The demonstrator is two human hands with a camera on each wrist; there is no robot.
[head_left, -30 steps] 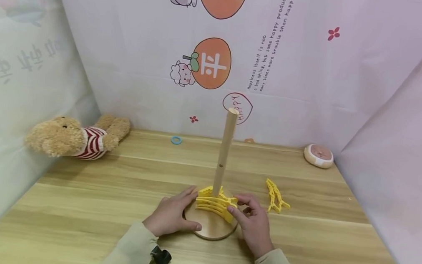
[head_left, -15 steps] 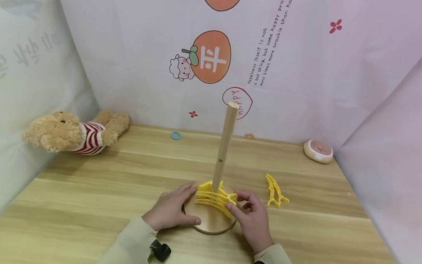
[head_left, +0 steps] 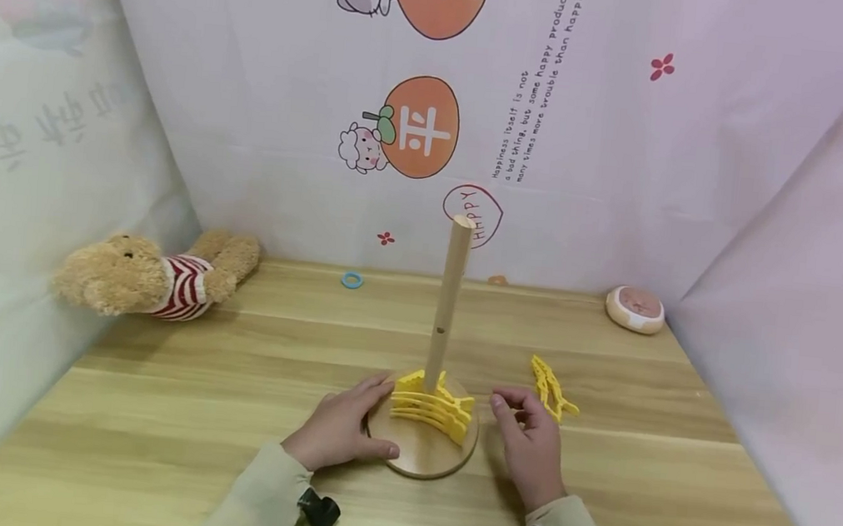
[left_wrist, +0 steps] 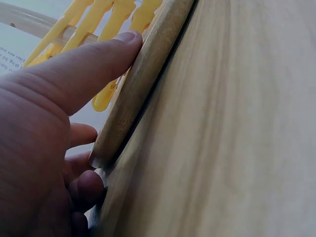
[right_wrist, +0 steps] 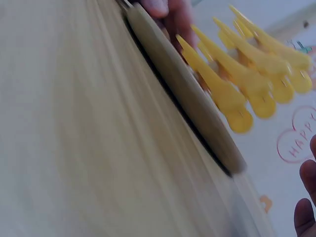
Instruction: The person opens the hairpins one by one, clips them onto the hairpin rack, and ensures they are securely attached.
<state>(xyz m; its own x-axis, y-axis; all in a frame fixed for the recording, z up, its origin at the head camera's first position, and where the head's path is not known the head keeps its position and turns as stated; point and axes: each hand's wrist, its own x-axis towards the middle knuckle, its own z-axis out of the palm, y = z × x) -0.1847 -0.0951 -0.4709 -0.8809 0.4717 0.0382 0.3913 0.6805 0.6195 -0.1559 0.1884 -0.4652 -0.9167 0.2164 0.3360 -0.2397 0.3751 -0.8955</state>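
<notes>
A wooden stand has a round base (head_left: 425,462) and an upright post (head_left: 450,291). Several yellow alligator hair clips (head_left: 429,411) stand side by side on the base, close to the post. My left hand (head_left: 341,430) holds the base's left rim; in the left wrist view its thumb (left_wrist: 98,66) lies along the edge and the other fingers curl at the rim. My right hand (head_left: 531,450) is just right of the base, loosely bent and holding nothing. In the right wrist view the clips (right_wrist: 242,84) are apart from its fingertips (right_wrist: 308,177).
More yellow hair clips (head_left: 550,389) lie on the table behind my right hand, partly hidden by it. A plush bear (head_left: 157,273) lies at the back left. A blue ring (head_left: 352,279) and a round pink-and-white object (head_left: 636,308) are near the back wall.
My right hand has let go of the yellow hair clips on the base and moved off to the right. The left hand stays at the rim.
</notes>
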